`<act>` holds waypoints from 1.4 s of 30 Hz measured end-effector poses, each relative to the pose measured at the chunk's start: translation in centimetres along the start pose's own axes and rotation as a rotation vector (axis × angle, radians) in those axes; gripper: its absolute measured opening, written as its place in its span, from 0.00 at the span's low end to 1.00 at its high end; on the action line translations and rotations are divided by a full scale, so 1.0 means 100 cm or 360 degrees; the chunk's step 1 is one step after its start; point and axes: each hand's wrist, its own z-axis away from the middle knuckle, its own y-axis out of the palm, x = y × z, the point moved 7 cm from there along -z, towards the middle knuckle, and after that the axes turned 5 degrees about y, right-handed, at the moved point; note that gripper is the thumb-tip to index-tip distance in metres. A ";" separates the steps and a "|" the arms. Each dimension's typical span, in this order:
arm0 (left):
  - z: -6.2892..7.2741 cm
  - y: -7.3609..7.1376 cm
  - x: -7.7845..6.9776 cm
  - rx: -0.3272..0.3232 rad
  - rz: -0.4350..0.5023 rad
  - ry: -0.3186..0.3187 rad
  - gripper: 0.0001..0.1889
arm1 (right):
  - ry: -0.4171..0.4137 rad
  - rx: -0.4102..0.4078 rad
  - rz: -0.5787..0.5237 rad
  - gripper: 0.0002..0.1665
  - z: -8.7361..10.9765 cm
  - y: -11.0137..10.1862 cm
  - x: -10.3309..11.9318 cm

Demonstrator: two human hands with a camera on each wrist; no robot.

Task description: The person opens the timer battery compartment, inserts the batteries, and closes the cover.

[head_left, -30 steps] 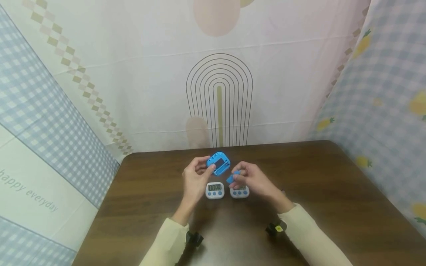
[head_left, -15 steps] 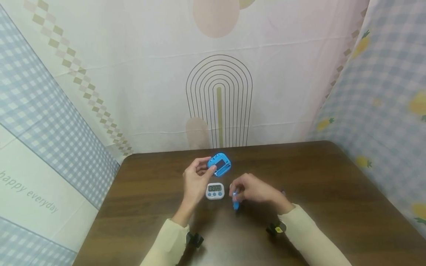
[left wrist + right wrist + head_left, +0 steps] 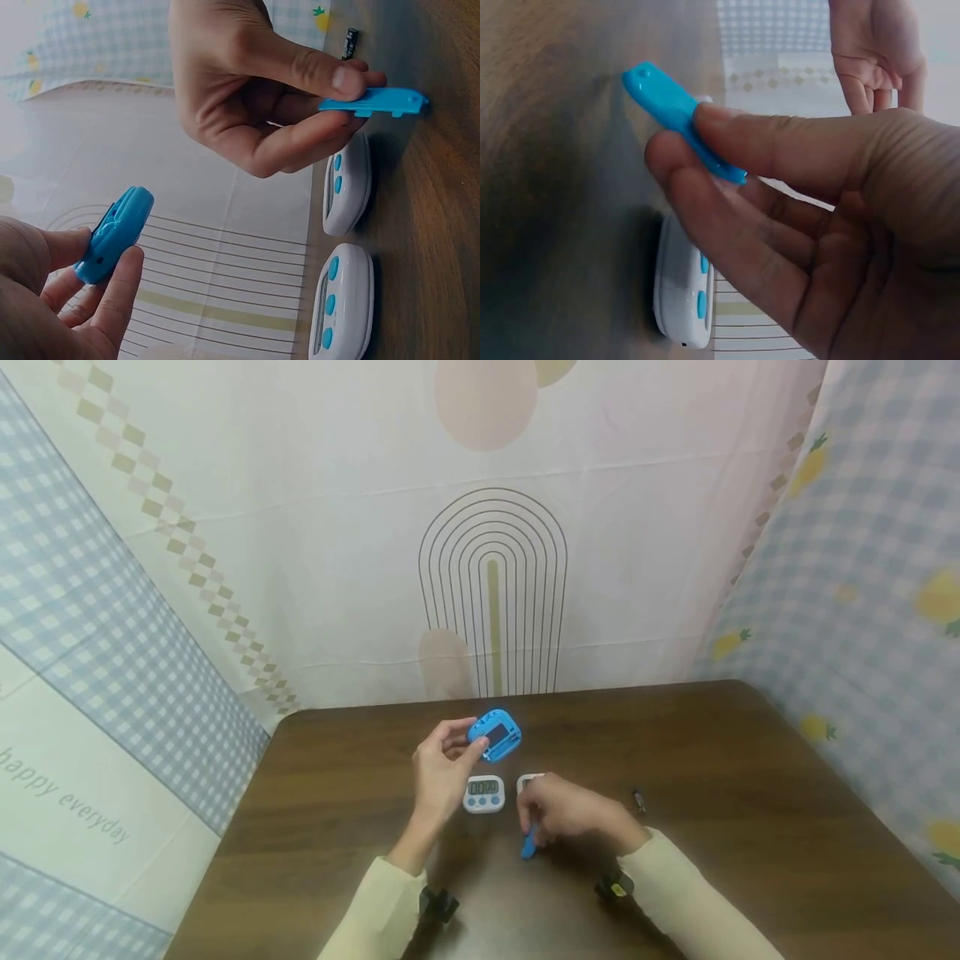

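Observation:
My left hand (image 3: 442, 770) holds a blue digital timer (image 3: 118, 236) above the table between thumb and fingers. Its back faces me in the head view, with a recessed battery compartment uncovered. My right hand (image 3: 570, 807) pinches a small blue battery cover (image 3: 666, 106) between thumb and fingertips, low over the table. Small tabs show along one edge of the cover in the left wrist view. Behind the right hand, a white timer (image 3: 349, 184) is partly hidden. Another white timer (image 3: 483, 795) with blue buttons stands to its left, its display lit with digits.
A small dark battery (image 3: 638, 801) lies on the brown wooden table (image 3: 337, 835), right of the right hand. A white patterned cloth (image 3: 360, 568) hangs behind the table's far edge. Checked cloths hang at both sides.
My right hand has moved down and toward me with the blue battery cover, away from the blue timer. The battery has come into view beyond the right wrist. My left hand stays nearly still.

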 end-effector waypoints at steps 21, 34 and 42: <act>-0.002 -0.009 -0.004 -0.0036 -0.0114 -0.0003 0.15 | 0.0104 -0.0105 0.0310 0.14 -0.002 0.010 0.008; 0.002 -0.004 -0.001 -0.0011 -0.0086 -0.0076 0.15 | 0.0237 -0.0133 0.0347 0.14 0.004 0.010 0.003; 0.002 -0.002 -0.002 0.0000 -0.0085 -0.0066 0.15 | 0.0189 -0.0232 0.0390 0.14 0.009 -0.007 -0.004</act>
